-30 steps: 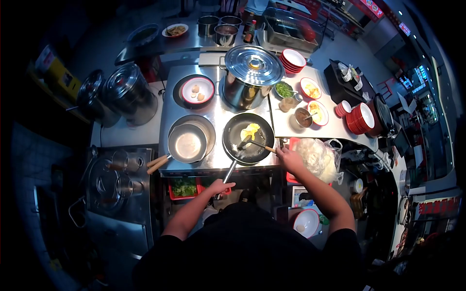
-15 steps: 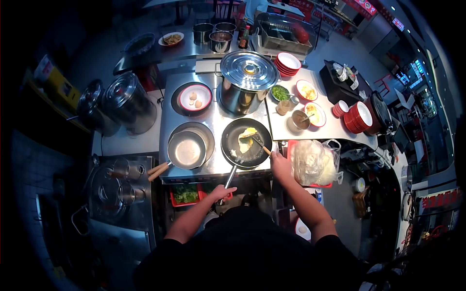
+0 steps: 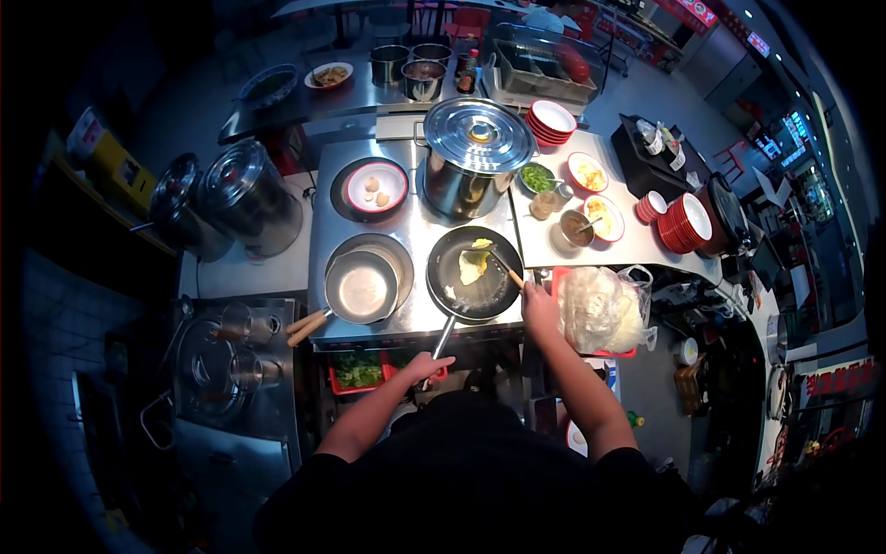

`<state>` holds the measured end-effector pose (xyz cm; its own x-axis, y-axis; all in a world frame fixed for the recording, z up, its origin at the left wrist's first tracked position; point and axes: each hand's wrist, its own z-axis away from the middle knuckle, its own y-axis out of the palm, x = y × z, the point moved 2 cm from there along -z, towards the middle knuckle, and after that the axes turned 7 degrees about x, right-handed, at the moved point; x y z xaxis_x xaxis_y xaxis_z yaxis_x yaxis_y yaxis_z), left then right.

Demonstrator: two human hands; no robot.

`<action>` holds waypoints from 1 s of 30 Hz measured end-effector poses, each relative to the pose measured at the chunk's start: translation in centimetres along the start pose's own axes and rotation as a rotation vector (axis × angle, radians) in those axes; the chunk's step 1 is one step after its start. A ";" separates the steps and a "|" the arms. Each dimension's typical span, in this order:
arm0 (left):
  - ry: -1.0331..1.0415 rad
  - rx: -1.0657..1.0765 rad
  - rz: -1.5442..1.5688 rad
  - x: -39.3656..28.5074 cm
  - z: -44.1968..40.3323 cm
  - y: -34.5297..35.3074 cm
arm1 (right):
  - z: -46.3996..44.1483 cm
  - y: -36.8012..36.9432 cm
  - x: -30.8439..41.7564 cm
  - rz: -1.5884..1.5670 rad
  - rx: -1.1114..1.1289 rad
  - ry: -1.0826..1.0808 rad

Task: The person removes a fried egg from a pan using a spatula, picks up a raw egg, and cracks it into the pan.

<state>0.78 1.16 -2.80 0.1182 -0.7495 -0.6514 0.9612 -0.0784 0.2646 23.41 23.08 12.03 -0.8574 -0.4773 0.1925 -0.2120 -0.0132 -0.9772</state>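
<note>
Bright steel stovetop (image 3: 413,320) before me. Egg (image 3: 472,269) lies just toward twelve from the pan's (image 3: 491,300) middle. Its handle (image 3: 444,339) points to seven, left hand (image 3: 430,366) wrapped round it, probably for steadiness; right hand (image 3: 539,305) grips a spatula (image 3: 514,276) from three, seemingly working the egg. Saucepan (image 3: 358,288) stands at nine, wooden handles (image 3: 305,320) jutting edgeward, likely for reach.

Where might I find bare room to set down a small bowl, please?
The left counter is bare in front of its lidded pot, left of the saucepan. The frying pan and saucepan crowd the near stove; bowls and a sauce pot crowd the right counter.
</note>
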 end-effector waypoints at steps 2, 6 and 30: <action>-0.009 -0.016 -0.021 -0.4 0.4 0.2 | 1.1 -1.0 0.4 0.018 0.010 0.021; 0.003 0.007 0.010 -0.6 0.8 0.3 | 3.0 -0.5 0.6 0.041 0.048 0.035; -0.024 0.036 -0.095 -2.5 2.7 0.2 | -0.9 -0.2 1.4 -0.028 0.008 0.046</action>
<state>0.01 1.25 0.83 0.0204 -0.7533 -0.6574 0.9581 -0.1731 0.2281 21.82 23.20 12.63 -0.8722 -0.4353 0.2231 -0.2324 -0.0327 -0.9721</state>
